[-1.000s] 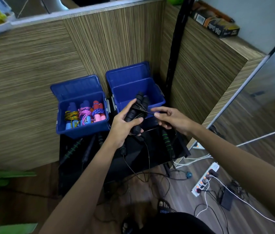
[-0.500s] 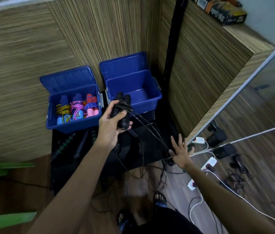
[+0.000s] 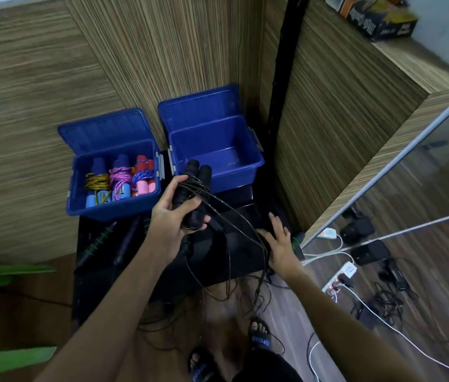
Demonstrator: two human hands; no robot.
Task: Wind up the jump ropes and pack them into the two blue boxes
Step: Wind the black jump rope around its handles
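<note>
From the head view, the left hand (image 3: 175,216) grips a pair of black handles (image 3: 194,194), fingers curled round them, with several turns of thin black cord (image 3: 234,219) already looped about the bundle. It hovers just in front of the right-hand blue box (image 3: 248,168), which stands open and looks bare inside. The winding is the step in hand, I'd say — a good deal of cord still trails from the handles down over the bench (image 3: 234,260) edge toward the floor. The right hand (image 3: 279,248) lies low, to the right of that box and nearer the person, fingers spread and fairly straight with strands of cord running under or across them; whether it pinches any I cannot tell. The left-hand blue box (image 3: 80,199), just beside the bare one, already holds wound coloured ropes (image 3: 120,179). Next, I judge, the right hand must gather the slack and carry it up round the handles — keeping it taut and clear of the loose ropes (image 3: 124,244) lying on the bench.
</note>
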